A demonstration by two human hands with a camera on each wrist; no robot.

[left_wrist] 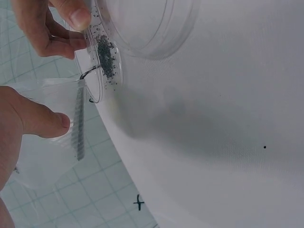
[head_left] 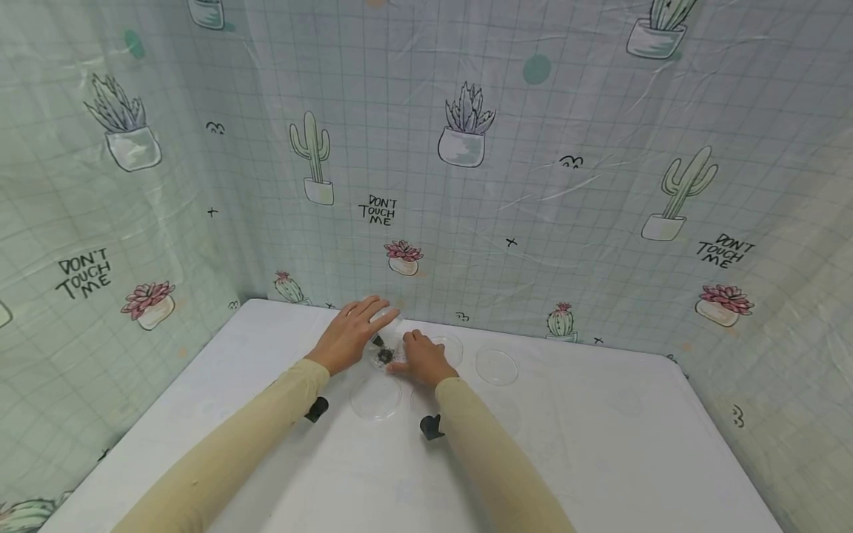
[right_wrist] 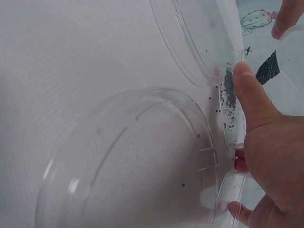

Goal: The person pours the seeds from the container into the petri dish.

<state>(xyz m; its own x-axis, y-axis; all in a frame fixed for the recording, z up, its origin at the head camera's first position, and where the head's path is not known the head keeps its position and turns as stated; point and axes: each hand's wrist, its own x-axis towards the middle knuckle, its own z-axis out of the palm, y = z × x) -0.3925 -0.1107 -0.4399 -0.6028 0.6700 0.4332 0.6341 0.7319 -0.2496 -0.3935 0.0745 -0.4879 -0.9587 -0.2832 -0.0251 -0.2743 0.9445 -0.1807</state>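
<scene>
My left hand grips a clear, cup-like plastic container, thumb on its wall, and tilts it over a small clear dish. A stream of dark granules runs along the container toward its lip. Inside the dish lies a heap of dark granules, loose grains scattered around it. Holding the dish by its edge is my right hand, thumb above the rim and fingers at its side. The right wrist view shows the thumb partly covering the dish.
Larger clear round dishes stand near: one in front, another to the right, one behind my right hand. A few stray grains lie on the white table. A patterned curtain hangs along the table's far edge.
</scene>
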